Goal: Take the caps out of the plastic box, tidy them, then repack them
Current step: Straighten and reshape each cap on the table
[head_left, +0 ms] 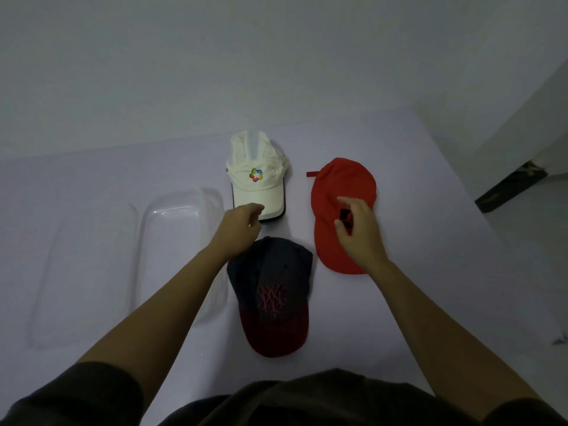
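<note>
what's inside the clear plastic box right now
Nothing shows inside the clear plastic box; through it only the white table is seen. All three caps lie outside it. The left forearm covers its near right corner.

A pale table with three caps clustered at its centre — a white cap with a colourful logo farthest, a bright red cap to its right, a dark navy cap with a red brim nearest. Narrow bare lanes separate all three. To the left, a clear plastic box sits open and empty, beside its flat clear lid. The far strip and the right side of the table are bare — open room for reaching.
</note>
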Demonstrator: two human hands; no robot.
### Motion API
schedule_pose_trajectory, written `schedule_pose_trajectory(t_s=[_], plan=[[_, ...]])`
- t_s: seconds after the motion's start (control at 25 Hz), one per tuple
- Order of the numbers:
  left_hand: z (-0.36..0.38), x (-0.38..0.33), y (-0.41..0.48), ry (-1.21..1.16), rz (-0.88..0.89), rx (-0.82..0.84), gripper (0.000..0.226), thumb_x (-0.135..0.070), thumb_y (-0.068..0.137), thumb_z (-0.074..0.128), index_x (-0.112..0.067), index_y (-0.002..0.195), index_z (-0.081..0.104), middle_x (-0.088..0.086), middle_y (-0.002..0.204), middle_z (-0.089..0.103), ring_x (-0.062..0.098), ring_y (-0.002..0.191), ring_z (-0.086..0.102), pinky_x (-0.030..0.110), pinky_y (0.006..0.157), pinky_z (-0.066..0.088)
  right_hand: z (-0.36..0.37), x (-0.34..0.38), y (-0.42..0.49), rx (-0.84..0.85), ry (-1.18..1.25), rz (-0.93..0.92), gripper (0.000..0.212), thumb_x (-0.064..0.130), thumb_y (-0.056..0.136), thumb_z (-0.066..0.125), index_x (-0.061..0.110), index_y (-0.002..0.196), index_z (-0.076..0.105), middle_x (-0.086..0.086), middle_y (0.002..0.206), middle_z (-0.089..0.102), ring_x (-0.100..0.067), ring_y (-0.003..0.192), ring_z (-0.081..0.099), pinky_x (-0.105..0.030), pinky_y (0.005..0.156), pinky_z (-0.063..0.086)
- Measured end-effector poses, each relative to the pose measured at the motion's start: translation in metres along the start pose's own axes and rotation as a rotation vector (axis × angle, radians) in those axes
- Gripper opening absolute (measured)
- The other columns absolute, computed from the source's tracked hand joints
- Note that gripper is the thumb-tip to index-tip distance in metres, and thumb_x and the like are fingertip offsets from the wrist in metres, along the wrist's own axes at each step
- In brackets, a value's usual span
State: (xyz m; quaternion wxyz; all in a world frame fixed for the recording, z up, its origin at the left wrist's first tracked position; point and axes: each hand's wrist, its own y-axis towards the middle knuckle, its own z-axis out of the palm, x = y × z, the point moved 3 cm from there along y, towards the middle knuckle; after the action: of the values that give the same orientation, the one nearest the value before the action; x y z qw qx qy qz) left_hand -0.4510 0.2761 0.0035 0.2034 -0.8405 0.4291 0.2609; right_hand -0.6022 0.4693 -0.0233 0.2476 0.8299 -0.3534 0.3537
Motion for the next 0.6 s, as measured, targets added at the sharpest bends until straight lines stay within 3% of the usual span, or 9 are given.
schedule_pose_trajectory(t_s=[0.16,0.32,0.48,0.6], plan=[[0.03,-0.048,0.044,-0.06,0.066,0.12,0.042,-0.015,0.094,0.048,-0.008,0.135,0.046,0.01,0.137,0.053,0.021,0.12,0.054,0.018,0.093,0.036,-0.018,-0.051,0.007,-0.048,-0.01,0.272,0.077,0.037,0.075,0.072,0.009,0.136,0.036,-0.012,0.136,0.043,-0.026,0.126,0.04,-0.041,0.109,0.033],[0.056,-0.087,0.093,-0.049,0.165,0.258,0.063,-0.034,0.091,0.055,-0.012,0.145,0.029,0.008,0.152,0.031,0.021,0.136,0.035,0.031,0.108,0.031,-0.009,-0.076,-0.005,0.17,-0.015,0.491,0.127,0.055,0.057,0.081,0.009,0.148,0.005,-0.013,0.156,0.008,-0.028,0.144,0.009,-0.046,0.116,0.016],[0.076,-0.115,0.137,0.086,0.215,0.395,0.092,-0.05,0.083,0.061,-0.017,0.15,0.007,0.005,0.159,0.005,0.018,0.146,0.009,0.032,0.116,0.013,0.006,-0.093,-0.016,0.209,-0.04,0.484,0.14,0.057,0.049,0.084,0.008,0.148,-0.003,-0.014,0.157,-0.001,-0.027,0.145,0.0,-0.042,0.117,0.009],[0.093,-0.123,0.15,0.128,0.202,0.547,0.106,-0.058,0.074,0.067,-0.025,0.15,0.001,0.004,0.158,0.015,0.022,0.143,0.021,0.036,0.116,0.022,0.009,-0.1,-0.021,0.17,0.007,0.484,0.14,0.065,0.044,0.077,0.01,0.148,0.001,-0.011,0.157,0.005,-0.025,0.144,0.004,-0.04,0.116,0.012]])
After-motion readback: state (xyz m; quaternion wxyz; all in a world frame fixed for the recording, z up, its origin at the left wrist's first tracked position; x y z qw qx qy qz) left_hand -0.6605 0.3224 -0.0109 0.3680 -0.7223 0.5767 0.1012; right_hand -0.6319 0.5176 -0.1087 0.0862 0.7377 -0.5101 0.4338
